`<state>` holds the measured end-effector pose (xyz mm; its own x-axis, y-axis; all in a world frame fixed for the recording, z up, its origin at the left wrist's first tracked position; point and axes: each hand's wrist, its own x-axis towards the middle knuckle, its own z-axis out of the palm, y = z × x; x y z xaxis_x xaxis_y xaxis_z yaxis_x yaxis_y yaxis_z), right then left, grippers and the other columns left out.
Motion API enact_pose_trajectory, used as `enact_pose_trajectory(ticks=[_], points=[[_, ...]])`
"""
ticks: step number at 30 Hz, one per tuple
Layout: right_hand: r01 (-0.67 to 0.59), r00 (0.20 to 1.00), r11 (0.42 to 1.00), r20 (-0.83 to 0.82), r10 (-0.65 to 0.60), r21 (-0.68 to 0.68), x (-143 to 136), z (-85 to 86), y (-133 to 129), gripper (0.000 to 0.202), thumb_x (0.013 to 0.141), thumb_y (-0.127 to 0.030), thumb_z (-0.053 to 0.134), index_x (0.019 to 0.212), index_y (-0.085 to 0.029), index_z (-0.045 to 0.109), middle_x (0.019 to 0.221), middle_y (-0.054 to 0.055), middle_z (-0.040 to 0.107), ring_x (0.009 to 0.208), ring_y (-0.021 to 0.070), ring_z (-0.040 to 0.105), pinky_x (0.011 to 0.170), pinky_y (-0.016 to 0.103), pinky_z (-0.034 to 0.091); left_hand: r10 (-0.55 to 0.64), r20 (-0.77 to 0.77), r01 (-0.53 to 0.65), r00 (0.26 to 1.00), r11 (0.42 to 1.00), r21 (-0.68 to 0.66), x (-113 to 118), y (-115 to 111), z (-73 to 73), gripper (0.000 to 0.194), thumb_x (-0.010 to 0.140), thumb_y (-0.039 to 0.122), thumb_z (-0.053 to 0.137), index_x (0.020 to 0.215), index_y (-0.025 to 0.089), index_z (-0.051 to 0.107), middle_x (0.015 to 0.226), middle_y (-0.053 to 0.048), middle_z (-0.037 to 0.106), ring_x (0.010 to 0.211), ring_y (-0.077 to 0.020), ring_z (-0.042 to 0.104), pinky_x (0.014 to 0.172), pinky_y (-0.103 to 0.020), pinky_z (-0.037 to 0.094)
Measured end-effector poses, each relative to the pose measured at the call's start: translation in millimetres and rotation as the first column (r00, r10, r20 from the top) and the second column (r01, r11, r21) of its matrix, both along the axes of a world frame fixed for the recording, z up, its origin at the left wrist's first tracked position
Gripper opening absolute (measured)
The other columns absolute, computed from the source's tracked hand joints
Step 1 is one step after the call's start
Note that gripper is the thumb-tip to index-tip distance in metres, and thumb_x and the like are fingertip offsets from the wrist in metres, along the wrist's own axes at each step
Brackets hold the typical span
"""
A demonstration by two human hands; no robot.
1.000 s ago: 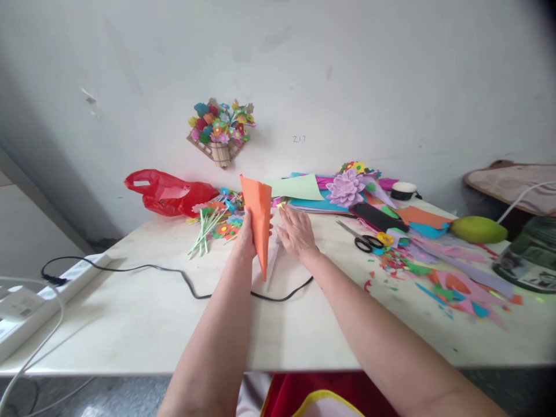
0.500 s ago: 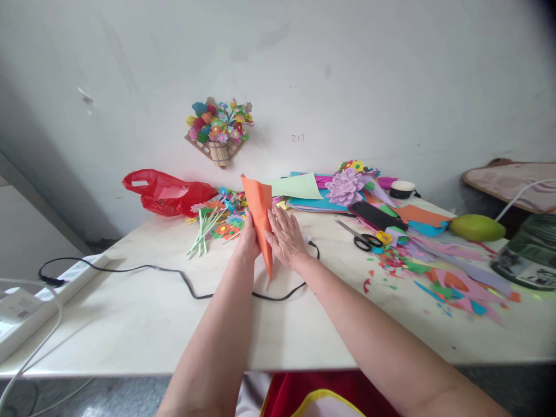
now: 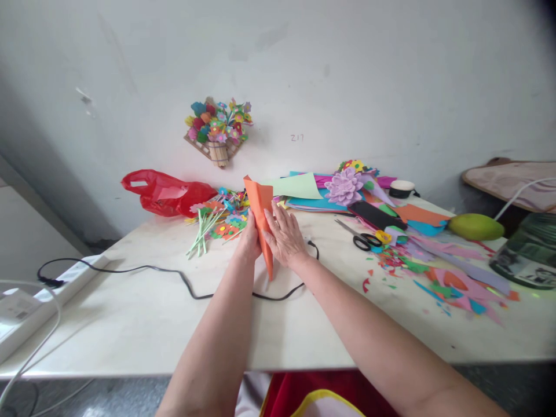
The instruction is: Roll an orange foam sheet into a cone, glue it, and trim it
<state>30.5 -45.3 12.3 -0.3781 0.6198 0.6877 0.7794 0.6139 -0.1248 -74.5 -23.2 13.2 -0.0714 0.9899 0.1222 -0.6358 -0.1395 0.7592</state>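
An orange sheet, rolled into a narrow cone with its point downward, stands tilted between my hands above the table. My left hand is wrapped round its left side, the fingers partly hidden behind it. Against its right side lies my right hand, palm inward, with the fingers stretched out and a little apart. Just behind the cone is a pale green sheet. Light green strips and cut-out flowers lie to the left of my hands.
Black-handled scissors, paper scraps, a dark phone-like slab, a yellow-green fruit and a glass jar are on the right. A red plastic bag sits at back left. A black cable crosses the table under my forearms.
The cone and both hands have shifted very slightly, with the cone's top leaning a touch to the right. My right fingers lie a little higher along it. Nothing was let go.
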Motion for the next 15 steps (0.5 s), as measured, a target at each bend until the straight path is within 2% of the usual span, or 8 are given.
enact_pose_trajectory(ticks=[7, 12, 15], points=[[-0.023, 1.0, 0.997, 0.005, 0.023, 0.07, 0.3, -1.4, -1.1, 0.049, 0.091, -0.037, 0.028, 0.138, -0.024, 0.027, 0.148, 0.005, 0.01, 0.134, 0.0253, 0.01, 0.105, 0.049, 0.014, -0.01, -0.002, 0.01, 1.0, 1.0, -0.023, 0.1, -2.7, 3.5, 0.053, 0.08, 0.056, 0.04, 0.111, 0.016, 0.056, 0.106, -0.01, 0.063, 0.102, -0.0234, 0.057, 0.087, -0.037, 0.046], [-0.127, 0.992, 0.985, -0.012, 0.129, 0.118, 1.2, -1.8, -1.4, 0.044, 0.09, -0.036, 0.032, 0.133, -0.025, 0.036, 0.147, 0.006, 0.016, 0.132, 0.0259, 0.017, 0.104, 0.049, 0.015, -0.048, 0.093, 0.051, 0.995, 0.998, -0.034, -2.8, 0.9, 3.5, 0.051, 0.085, 0.052, 0.033, 0.109, 0.015, 0.057, 0.1, -0.009, 0.065, 0.093, -0.021, 0.06, 0.085, -0.034, 0.046], [-0.186, 0.978, 0.971, -0.071, 0.198, 0.153, 0.7, -0.5, -1.0, 0.045, 0.09, -0.034, 0.032, 0.133, -0.022, 0.035, 0.145, 0.008, 0.023, 0.13, 0.0238, 0.022, 0.104, 0.046, 0.019, -0.06, 0.154, 0.062, 0.986, 0.998, -0.004, -6.9, 4.1, 1.7, 0.05, 0.086, 0.052, 0.031, 0.108, 0.015, 0.058, 0.091, -0.008, 0.067, 0.083, -0.0185, 0.062, 0.078, -0.031, 0.048]])
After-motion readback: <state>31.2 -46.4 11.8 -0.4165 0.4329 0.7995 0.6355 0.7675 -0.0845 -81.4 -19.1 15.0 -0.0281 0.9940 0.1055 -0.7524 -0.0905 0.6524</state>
